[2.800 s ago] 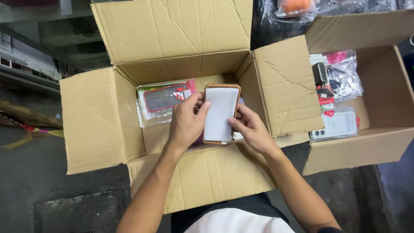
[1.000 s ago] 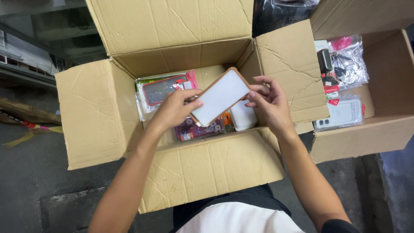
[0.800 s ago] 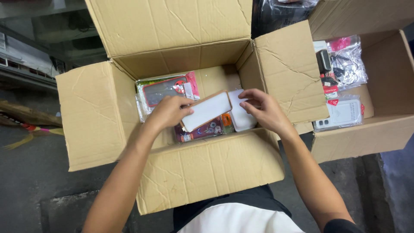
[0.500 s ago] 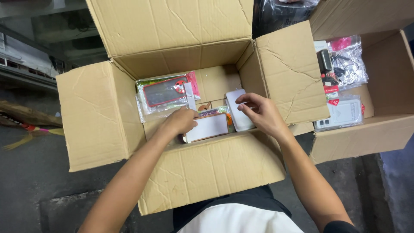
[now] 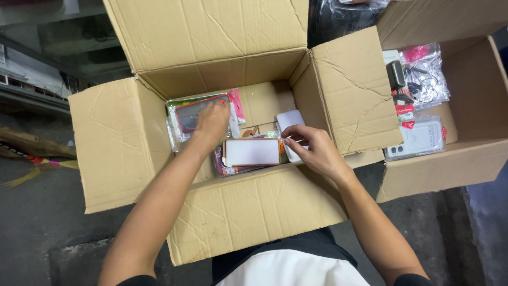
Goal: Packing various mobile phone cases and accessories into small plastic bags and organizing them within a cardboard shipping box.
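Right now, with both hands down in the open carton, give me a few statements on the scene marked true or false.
1. The left hand rests on a red-rimmed packaged case at the back left of the carton. True.
2. The right hand holds the brown-edged white box in the air. False: the box lies flat in the carton, and the right hand touches a white packet.
3. A second carton to the right holds a clear case. True.
4. The carton's flaps are closed. False: they are folded open.
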